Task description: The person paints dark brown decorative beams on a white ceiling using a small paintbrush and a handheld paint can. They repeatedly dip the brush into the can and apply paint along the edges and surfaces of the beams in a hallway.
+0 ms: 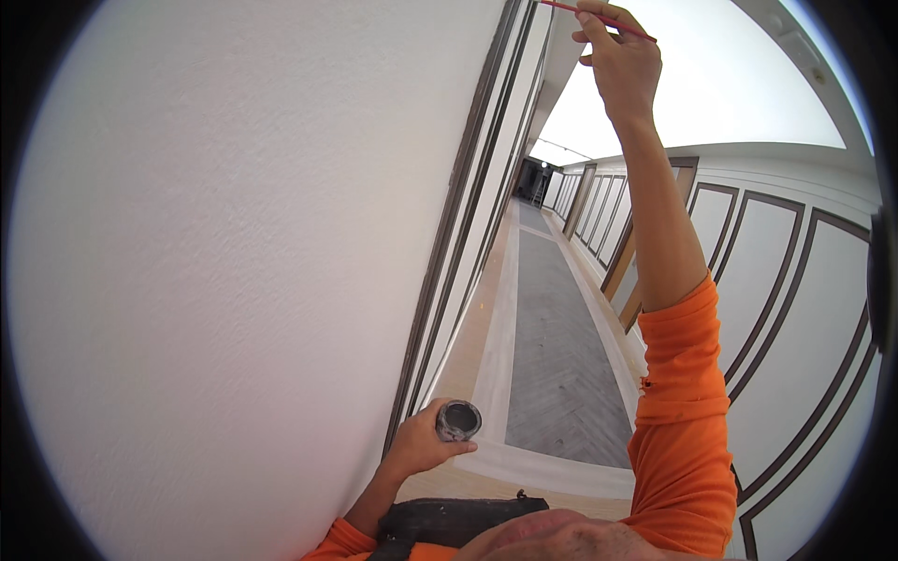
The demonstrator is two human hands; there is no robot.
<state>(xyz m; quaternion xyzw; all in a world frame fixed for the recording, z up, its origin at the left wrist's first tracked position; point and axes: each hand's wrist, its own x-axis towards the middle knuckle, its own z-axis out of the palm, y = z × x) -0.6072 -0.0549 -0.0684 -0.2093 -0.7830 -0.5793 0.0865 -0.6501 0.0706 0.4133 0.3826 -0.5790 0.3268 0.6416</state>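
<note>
My right hand (629, 70) is raised high, its fingers closed around a thin red-handled paintbrush (613, 21). The brush points left toward the top of the dark trim strips (456, 178) on the white wall beside me; its tip lies near the upper edge of the view, too small to make out. Low down, my left hand (421, 441) grips a small round paint pot (459, 421) with a dark-smeared rim. Its mouth faces up, and the inside looks grey and dark. Orange sleeves cover both my arms.
A large white wall (234, 262) fills the left side. The corridor floor (561, 355) runs far ahead, grey in the middle with pale borders. Dark-framed panels (762, 271) line the right wall. A ladder (539, 190) stands at the far end. A black bag (454, 519) hangs at my front.
</note>
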